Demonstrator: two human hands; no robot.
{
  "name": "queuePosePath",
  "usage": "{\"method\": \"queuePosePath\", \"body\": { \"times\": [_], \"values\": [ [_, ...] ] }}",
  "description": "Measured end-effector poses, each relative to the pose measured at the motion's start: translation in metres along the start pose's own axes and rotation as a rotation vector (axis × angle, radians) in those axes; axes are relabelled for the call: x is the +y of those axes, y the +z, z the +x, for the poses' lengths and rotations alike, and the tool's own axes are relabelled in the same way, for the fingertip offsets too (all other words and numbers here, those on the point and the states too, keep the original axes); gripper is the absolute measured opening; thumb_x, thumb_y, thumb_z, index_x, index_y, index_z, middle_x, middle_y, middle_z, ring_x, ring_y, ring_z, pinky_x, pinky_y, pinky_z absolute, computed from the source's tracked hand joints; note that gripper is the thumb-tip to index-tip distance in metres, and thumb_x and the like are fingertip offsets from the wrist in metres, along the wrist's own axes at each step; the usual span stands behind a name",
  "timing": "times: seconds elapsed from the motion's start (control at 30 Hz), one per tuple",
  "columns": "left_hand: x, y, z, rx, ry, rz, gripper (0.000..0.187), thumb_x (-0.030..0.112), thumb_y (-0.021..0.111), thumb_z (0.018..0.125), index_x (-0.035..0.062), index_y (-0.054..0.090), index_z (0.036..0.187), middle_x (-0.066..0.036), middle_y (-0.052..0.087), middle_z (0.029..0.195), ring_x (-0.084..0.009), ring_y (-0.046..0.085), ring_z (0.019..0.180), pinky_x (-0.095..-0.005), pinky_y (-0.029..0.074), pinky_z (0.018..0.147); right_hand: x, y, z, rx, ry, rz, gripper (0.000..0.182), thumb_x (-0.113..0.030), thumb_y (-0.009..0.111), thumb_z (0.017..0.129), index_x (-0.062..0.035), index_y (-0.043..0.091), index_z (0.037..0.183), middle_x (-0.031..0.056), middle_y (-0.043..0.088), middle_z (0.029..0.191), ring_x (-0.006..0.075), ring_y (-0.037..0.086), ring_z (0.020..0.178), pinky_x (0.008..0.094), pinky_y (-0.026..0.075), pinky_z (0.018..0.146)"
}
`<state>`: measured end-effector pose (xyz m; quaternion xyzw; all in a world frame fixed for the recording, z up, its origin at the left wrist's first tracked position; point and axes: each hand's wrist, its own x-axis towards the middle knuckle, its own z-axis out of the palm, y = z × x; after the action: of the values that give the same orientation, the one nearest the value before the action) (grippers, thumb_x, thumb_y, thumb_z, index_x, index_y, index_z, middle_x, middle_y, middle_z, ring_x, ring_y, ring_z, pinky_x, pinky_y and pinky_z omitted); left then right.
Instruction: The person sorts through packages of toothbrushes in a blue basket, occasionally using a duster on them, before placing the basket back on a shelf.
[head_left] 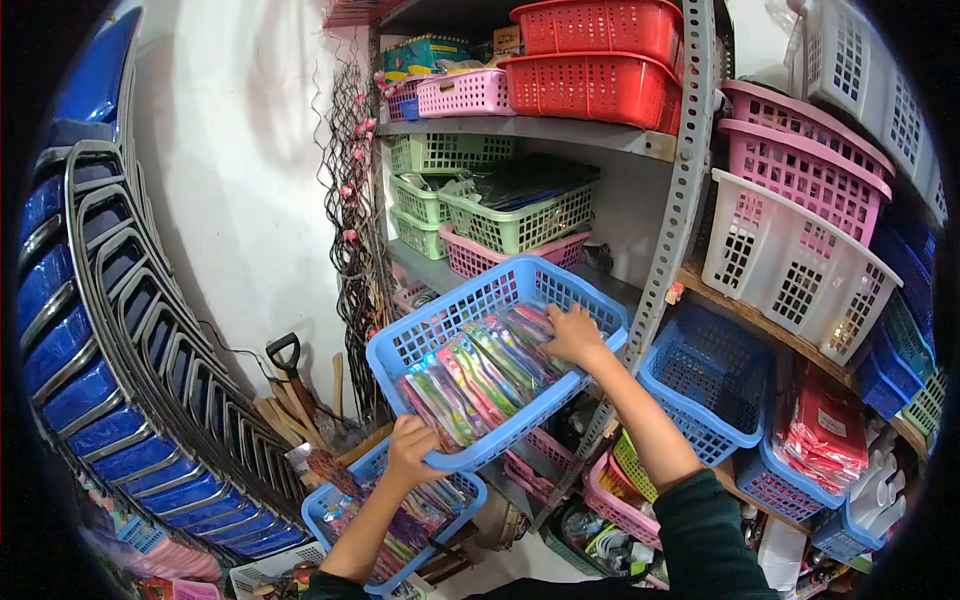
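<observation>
A light-blue plastic basket [490, 452] full of thin, colourful plastic-wrapped packets [480, 370] is tilted in front of the shelf. My left hand [412, 448] is closed round the rim at its near left corner. Reaching over the right rim, my right hand [577, 335] has its fingers bent onto the right end of the packet row; the fingertips are partly hidden among the wrappers. Lower down, behind my left forearm, a second blue basket [470, 520] contains similar packets.
Metal shelving [672, 210] with green baskets [525, 225] and red baskets [590, 88] stands ahead. Stacked blue chairs [110, 400] line the left. White basket [795, 265] and empty-looking blue basket [700, 420] are at right. Wooden-handled tools [295, 375] lean by the wall.
</observation>
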<state>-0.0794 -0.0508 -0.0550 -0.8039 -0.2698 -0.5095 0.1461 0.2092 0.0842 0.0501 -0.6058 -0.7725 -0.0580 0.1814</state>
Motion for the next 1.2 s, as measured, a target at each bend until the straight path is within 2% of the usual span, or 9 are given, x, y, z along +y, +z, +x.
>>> {"method": "queuePosePath", "body": {
  "times": [0.3, 0.4, 0.5, 0.67, 0.77, 0.87, 0.97, 1.03, 1.2],
  "values": [
    [0.002, -0.002, 0.008, 0.020, 0.011, 0.004, 0.033, 0.018, 0.075, 0.055, 0.0083, 0.044, 0.055, -0.005, 0.048, 0.057, -0.0216, 0.044, 0.058, -0.0340, 0.033, 0.060, 0.021, 0.032, 0.035, -0.512, 0.015, 0.097, 0.066, -0.039, 0.080, 0.063, -0.0074, 0.055, 0.115, 0.0268, 0.057, 0.111, 0.0397, 0.057, 0.103, 0.0454, 0.048, 0.086],
    [0.005, -0.002, 0.010, 0.027, 0.006, -0.011, 0.032, 0.016, 0.075, 0.054, 0.0086, 0.044, 0.054, -0.004, 0.048, 0.056, -0.0212, 0.044, 0.058, -0.0336, 0.033, 0.060, 0.019, 0.029, 0.035, -0.540, -0.085, -0.008, 0.058, -0.034, 0.075, 0.068, -0.0075, 0.056, 0.115, 0.0236, 0.060, 0.111, 0.0369, 0.060, 0.100, 0.0431, 0.049, 0.085],
    [0.005, -0.001, 0.009, 0.025, 0.000, 0.015, 0.033, 0.017, 0.076, 0.054, 0.0091, 0.044, 0.054, -0.004, 0.048, 0.055, -0.0210, 0.044, 0.058, -0.0331, 0.033, 0.060, 0.016, 0.031, 0.038, -0.742, 0.047, -0.055, 0.051, -0.028, 0.067, 0.072, -0.0096, 0.056, 0.119, 0.0230, 0.052, 0.124, 0.0385, 0.056, 0.108, 0.0461, 0.047, 0.089],
    [0.004, -0.001, 0.008, 0.034, 0.015, 0.022, 0.033, 0.017, 0.076, 0.054, 0.0089, 0.044, 0.054, -0.004, 0.048, 0.057, -0.0211, 0.044, 0.058, -0.0331, 0.034, 0.060, 0.007, 0.028, 0.029, -0.580, 0.075, -0.235, 0.053, -0.029, 0.064, 0.074, -0.0124, 0.055, 0.124, 0.0234, 0.027, 0.143, 0.0422, 0.041, 0.123, 0.0546, 0.038, 0.097],
    [0.009, -0.003, 0.014, 0.045, 0.044, 0.040, 0.031, 0.017, 0.075, 0.054, 0.0086, 0.045, 0.056, -0.004, 0.049, 0.058, -0.0214, 0.045, 0.058, -0.0334, 0.035, 0.059, -0.006, 0.013, 0.014, -0.383, -0.036, 0.038, 0.053, -0.033, 0.066, 0.073, -0.0087, 0.057, 0.119, 0.0258, 0.029, 0.140, 0.0436, 0.041, 0.122, 0.0528, 0.039, 0.097],
    [0.011, -0.002, 0.023, 0.061, 0.075, 0.056, 0.028, 0.017, 0.072, 0.053, 0.0086, 0.046, 0.057, -0.004, 0.049, 0.059, -0.0218, 0.045, 0.059, -0.0337, 0.036, 0.059, -0.048, 0.003, -0.021, -0.003, -0.391, 0.210, 0.040, -0.031, 0.059, 0.082, -0.0005, 0.059, 0.107, 0.0294, 0.045, 0.123, 0.0429, 0.051, 0.107, 0.0470, 0.044, 0.091],
    [0.011, 0.000, 0.032, 0.054, 0.083, 0.057, 0.026, 0.018, 0.070, 0.052, 0.0083, 0.047, 0.058, -0.005, 0.051, 0.061, -0.0227, 0.047, 0.059, -0.0341, 0.037, 0.059, -0.113, -0.033, -0.084, 0.016, -0.383, 0.533, 0.033, -0.034, 0.054, 0.088, -0.0021, 0.059, 0.096, 0.0221, 0.062, 0.078, 0.0395, 0.061, 0.073, 0.0465, 0.049, 0.066],
    [0.013, 0.001, 0.043, 0.042, 0.083, 0.051, 0.024, 0.018, 0.069, 0.052, 0.0079, 0.048, 0.058, -0.005, 0.052, 0.062, -0.0233, 0.047, 0.060, -0.0344, 0.038, 0.060, -0.132, -0.035, -0.114, 0.124, -0.470, 0.435, 0.028, -0.028, 0.060, 0.085, -0.0018, 0.053, 0.088, 0.0159, 0.060, 0.069, 0.0351, 0.060, 0.062, 0.0448, 0.047, 0.056],
    [0.010, 0.008, 0.071, 0.085, 0.157, -0.021, 0.026, 0.027, 0.064, 0.060, 0.0032, 0.055, 0.064, -0.007, 0.060, 0.071, -0.0247, 0.054, 0.064, -0.0351, 0.041, 0.059, -0.138, -0.034, -0.147, 0.336, -0.558, 0.249, 0.037, -0.027, 0.065, 0.081, 0.0004, 0.055, 0.103, 0.0113, 0.059, 0.072, 0.0279, 0.061, 0.068, 0.0374, 0.046, 0.064]
  ]
}}
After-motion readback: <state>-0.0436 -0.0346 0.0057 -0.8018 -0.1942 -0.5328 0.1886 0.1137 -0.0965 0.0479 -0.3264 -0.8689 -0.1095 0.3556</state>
